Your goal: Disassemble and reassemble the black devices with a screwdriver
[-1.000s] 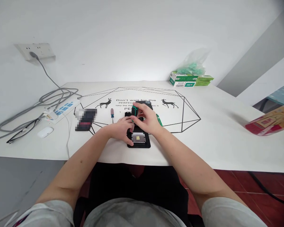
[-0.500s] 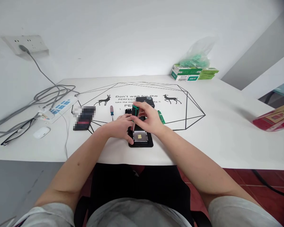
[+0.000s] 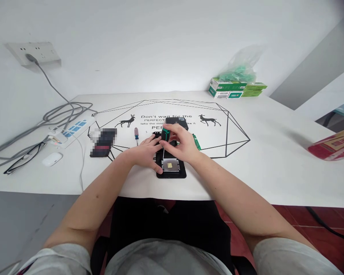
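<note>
A black electronic device (image 3: 176,176) lies on the table in front of me, its silver metal plate (image 3: 175,162) exposed with a small yellowish square in the middle. My right hand (image 3: 181,144) grips a green and black screwdriver (image 3: 165,134) held nearly upright, its shaft pointing down to the plate's left side. Spread along the device's left edge, my left hand (image 3: 145,154) has its thumb at the lower left and its fingers stretched forward. Between the hands, part of the device is hidden. The screwdriver's tip is too small to make out.
Behind my hands lies a black case (image 3: 177,121), with a green circuit board (image 3: 197,142) to the right. A smaller screwdriver (image 3: 136,135) rests left. Farther left are a pixelated dark object (image 3: 103,143), a white mouse (image 3: 52,159), glasses and a power strip (image 3: 77,129). Boxes (image 3: 229,88) stand behind.
My left fingers have straightened and spread forward a little. The screwdriver in my right hand has tilted or turned slightly. The whole view has shifted slightly.
</note>
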The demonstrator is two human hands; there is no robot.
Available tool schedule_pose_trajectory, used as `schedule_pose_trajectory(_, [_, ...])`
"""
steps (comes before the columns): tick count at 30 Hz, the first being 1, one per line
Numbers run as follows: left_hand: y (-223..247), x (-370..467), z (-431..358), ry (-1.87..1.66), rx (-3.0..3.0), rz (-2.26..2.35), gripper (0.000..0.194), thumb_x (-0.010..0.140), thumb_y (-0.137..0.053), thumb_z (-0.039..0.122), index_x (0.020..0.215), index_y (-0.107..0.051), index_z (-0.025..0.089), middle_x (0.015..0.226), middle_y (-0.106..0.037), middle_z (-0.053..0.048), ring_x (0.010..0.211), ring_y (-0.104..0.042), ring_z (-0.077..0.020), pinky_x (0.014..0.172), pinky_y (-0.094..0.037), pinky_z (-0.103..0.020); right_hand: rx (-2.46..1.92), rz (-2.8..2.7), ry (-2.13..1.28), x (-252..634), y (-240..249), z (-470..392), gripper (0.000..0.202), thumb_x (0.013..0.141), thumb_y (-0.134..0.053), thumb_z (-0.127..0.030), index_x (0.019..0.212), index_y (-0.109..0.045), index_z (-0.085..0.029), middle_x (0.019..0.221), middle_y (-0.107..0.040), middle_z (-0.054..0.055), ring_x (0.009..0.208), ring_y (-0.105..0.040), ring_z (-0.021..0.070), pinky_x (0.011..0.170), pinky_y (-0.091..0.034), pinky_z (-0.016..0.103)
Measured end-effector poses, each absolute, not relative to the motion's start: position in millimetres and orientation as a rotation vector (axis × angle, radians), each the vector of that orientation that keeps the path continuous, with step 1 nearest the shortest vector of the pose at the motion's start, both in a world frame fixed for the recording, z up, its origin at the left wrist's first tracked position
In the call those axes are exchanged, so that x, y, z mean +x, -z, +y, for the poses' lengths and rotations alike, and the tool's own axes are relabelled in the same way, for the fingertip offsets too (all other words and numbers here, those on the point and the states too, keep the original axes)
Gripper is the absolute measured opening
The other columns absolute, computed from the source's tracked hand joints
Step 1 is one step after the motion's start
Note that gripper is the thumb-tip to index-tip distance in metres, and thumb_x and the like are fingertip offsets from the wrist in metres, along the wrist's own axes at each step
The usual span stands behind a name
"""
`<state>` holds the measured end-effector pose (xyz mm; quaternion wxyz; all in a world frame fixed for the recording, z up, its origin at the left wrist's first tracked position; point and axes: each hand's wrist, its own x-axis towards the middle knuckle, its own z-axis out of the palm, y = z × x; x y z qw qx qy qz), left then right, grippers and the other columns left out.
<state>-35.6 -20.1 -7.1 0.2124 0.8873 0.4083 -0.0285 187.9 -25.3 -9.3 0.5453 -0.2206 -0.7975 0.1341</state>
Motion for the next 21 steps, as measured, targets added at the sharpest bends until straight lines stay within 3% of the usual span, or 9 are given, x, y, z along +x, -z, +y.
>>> schedule_pose_trajectory(5, [3.3,-35.3,-22.6,0.158,2.391,1.178,0.136,0.068,-0.084,0.088,0.178,-0.028,0.03,0.189,-0.001,-0.014,0.17,0.012,-0.0526,0.134,-0.014,-0.073,-0.582,-1.853,-0.312,188.8,9.1,-25.7,0.047,0.101,-0.068,-0.038,0.147,-0.058,-0.035,0.12,-0.073,0.008,0.079,-0.067,0.0184,0.06,-0.07,0.037])
schedule_pose_trajectory(11, [0.9,-33.3,-24.1,0.207,2.306,1.226,0.142,0.068,-0.083,0.088,0.181,-0.017,0.032,0.189,0.002,-0.013,0.17,0.008,-0.0556,0.133,-0.019,-0.074,-0.512,-1.901,-0.283,187.0,11.0,-23.4,0.044,0.103,-0.067,-0.036,0.146,-0.059,-0.032,0.113,-0.072,0.006,0.079,-0.067,0.0176,0.061,-0.07,0.034])
schedule_pose_trajectory(21, [2.6,-35.6,-22.8,0.161,2.384,1.185,0.126,0.077,-0.075,0.089,0.178,-0.025,0.032,0.187,-0.017,-0.015,0.17,-0.01,-0.0522,0.132,-0.025,-0.067,-0.533,-1.891,-0.294,188.3,8.9,-25.0,0.046,0.103,-0.067,-0.038,0.148,-0.058,-0.035,0.111,-0.072,0.006,0.079,-0.067,0.0188,0.062,-0.071,0.037])
